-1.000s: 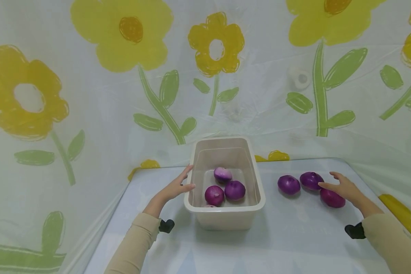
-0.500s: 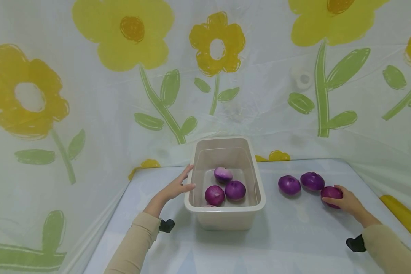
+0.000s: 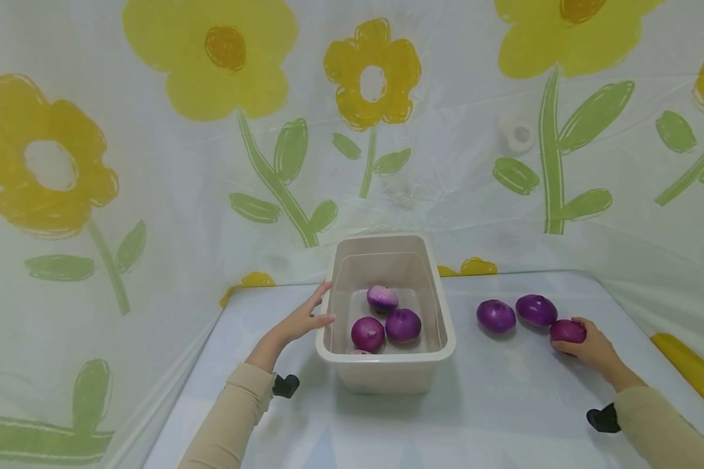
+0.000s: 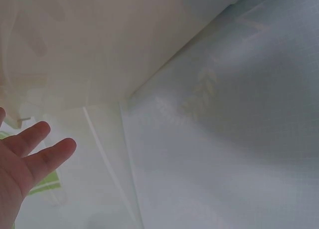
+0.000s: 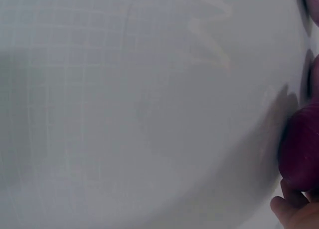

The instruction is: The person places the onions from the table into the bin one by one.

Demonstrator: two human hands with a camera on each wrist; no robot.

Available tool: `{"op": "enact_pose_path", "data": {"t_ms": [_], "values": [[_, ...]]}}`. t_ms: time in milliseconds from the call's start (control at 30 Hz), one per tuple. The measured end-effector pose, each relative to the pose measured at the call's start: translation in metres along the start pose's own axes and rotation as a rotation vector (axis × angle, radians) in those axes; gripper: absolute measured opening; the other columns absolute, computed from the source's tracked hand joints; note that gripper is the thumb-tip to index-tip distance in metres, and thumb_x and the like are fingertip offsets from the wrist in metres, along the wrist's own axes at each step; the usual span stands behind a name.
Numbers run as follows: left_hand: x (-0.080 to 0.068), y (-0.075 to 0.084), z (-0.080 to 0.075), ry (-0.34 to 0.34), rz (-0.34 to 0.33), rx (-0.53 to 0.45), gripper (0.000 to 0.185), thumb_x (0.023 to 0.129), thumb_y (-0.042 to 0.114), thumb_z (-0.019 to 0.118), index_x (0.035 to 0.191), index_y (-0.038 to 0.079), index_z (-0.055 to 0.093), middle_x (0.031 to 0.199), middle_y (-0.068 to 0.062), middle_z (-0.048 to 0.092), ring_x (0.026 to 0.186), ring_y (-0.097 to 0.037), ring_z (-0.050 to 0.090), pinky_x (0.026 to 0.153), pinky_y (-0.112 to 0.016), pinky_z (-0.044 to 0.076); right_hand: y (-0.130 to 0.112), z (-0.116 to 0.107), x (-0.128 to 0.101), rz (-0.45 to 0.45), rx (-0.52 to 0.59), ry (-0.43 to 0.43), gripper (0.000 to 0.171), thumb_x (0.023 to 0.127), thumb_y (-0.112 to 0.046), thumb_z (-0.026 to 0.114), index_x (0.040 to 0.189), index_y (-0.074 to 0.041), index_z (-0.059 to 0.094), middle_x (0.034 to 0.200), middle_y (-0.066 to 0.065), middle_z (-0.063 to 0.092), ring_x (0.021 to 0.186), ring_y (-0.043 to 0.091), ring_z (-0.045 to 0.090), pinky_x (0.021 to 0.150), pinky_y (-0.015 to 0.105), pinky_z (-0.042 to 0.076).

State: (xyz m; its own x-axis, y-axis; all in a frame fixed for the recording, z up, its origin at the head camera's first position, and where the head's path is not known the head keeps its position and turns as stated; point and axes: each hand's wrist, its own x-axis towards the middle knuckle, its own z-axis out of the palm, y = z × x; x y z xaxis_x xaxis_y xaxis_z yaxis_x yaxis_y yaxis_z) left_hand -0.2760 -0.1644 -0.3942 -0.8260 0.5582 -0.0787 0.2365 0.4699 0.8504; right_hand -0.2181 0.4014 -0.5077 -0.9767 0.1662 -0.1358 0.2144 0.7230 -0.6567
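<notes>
A beige plastic tub stands on the table, and my left hand rests with straight fingers against its left rim. Several purple onions lie inside it. To the right, on the table, lie two loose onions. My right hand curls round a third onion at the right end of that row. In the right wrist view that onion shows at the right edge with a fingertip below it. The left wrist view shows only my left hand's fingers over pale sheeting.
A pale blue-white sheet covers the table. A plastic curtain printed with yellow flowers and green stems hangs close behind and on both sides. A small white fitting sits on the curtain at upper right.
My right hand came down from hovering over the rightmost onion and closed its fingers round it. The left hand and the tub have stayed put.
</notes>
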Motion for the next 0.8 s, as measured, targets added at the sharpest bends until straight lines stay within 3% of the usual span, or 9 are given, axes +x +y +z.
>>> {"op": "enact_pose_path", "data": {"t_ms": [433, 800], "values": [[0.000, -0.001, -0.001, 0.000, -0.018, -0.003, 0.088, 0.085, 0.045, 0.057, 0.148, 0.013, 0.005, 0.154, -0.012, -0.001, 0.138, -0.039, 0.008, 0.105, -0.061, 0.017, -0.014, -0.023, 0.000, -0.061, -0.003, 0.028, 0.086, 0.084, -0.033, 0.063, 0.131, 0.019, 0.013, 0.121, 0.045, 0.025, 0.105, 0.057, 0.032, 0.085, 0.064, 0.037], [0.001, -0.002, 0.000, 0.004, -0.019, -0.006, 0.086, 0.085, 0.043, 0.057, 0.148, 0.013, 0.006, 0.154, -0.012, -0.001, 0.138, -0.039, 0.008, 0.105, -0.061, 0.018, -0.049, -0.045, 0.006, -0.197, -0.019, 0.075, 0.078, 0.084, -0.027, 0.064, 0.130, 0.018, 0.019, 0.119, 0.044, 0.031, 0.100, 0.055, 0.039, 0.078, 0.060, 0.044]]}}
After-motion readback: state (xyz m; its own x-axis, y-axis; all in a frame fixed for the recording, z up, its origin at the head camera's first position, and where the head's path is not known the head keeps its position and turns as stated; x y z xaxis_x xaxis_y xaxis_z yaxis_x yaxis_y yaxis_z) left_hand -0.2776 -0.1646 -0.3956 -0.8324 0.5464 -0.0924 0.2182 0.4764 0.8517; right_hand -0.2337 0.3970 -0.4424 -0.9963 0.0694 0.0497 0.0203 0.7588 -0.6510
